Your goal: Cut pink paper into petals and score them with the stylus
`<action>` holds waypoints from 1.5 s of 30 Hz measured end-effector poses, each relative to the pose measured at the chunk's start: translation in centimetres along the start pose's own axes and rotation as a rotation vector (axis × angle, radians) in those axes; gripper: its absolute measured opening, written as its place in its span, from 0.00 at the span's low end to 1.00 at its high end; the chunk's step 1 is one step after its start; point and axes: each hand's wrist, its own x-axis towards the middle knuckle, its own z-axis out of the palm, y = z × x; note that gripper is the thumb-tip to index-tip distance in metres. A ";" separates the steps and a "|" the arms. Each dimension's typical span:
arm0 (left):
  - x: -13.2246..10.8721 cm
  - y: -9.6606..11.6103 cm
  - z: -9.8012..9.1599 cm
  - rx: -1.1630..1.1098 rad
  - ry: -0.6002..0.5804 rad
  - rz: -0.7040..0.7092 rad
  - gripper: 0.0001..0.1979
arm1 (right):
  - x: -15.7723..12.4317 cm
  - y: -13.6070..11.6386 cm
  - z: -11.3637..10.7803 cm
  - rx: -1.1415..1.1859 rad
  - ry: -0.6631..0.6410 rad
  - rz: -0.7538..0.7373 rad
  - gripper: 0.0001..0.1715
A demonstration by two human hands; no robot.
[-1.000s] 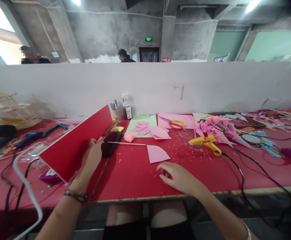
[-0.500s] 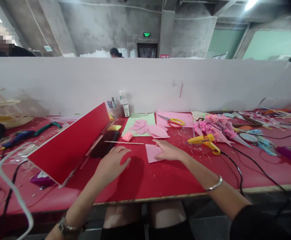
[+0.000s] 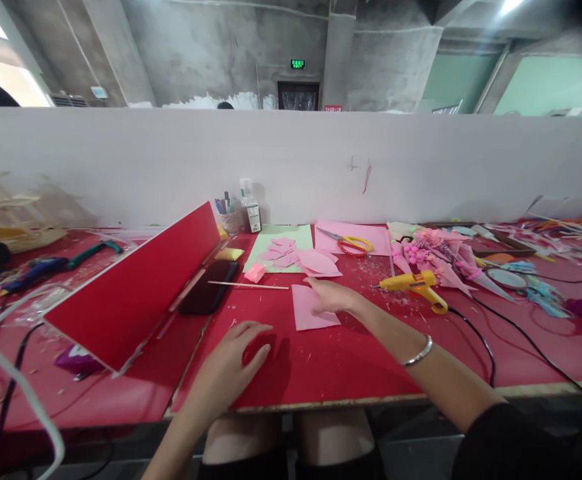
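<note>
My left hand (image 3: 235, 360) is empty above the red tabletop near its front edge, fingers spread and thumb apart. My right hand (image 3: 335, 295) reaches over a pink square sheet (image 3: 303, 317), its fingers stretched out and thumb apart over the sheet's upper right. I cannot tell how firmly it touches. Behind the sheet lies a thin pale stick (image 3: 248, 285). A small pink lump (image 3: 255, 273) and pink leaf-shaped pieces (image 3: 319, 262) rest farther back, several of them on a light green sheet (image 3: 271, 233).
Yellow-handled scissors (image 3: 351, 244) lie on a pink sheet at the back. Right of my hand is a yellow glue gun (image 3: 415, 285) with a cord, near pink bundles (image 3: 433, 250). A red board (image 3: 141, 287) leans at left beside a dark phone-like slab (image 3: 209, 287).
My left hand has drawn back toward me and the front edge. The right hand stays over the pink square sheet, more of which shows now. The camera view has shifted slightly.
</note>
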 end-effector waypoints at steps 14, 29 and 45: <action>0.4 3.6 2.4 0.061 0.412 0.574 0.16 | -7.5 -2.4 2.7 1.280 -0.149 -0.332 0.09; 1.0 4.3 3.9 0.401 -0.116 0.517 0.07 | -13.3 -1.9 6.4 0.018 0.223 -0.131 0.15; 1.0 4.1 4.6 -0.029 -0.167 0.444 0.11 | -14.5 0.2 6.0 0.116 0.317 0.016 0.07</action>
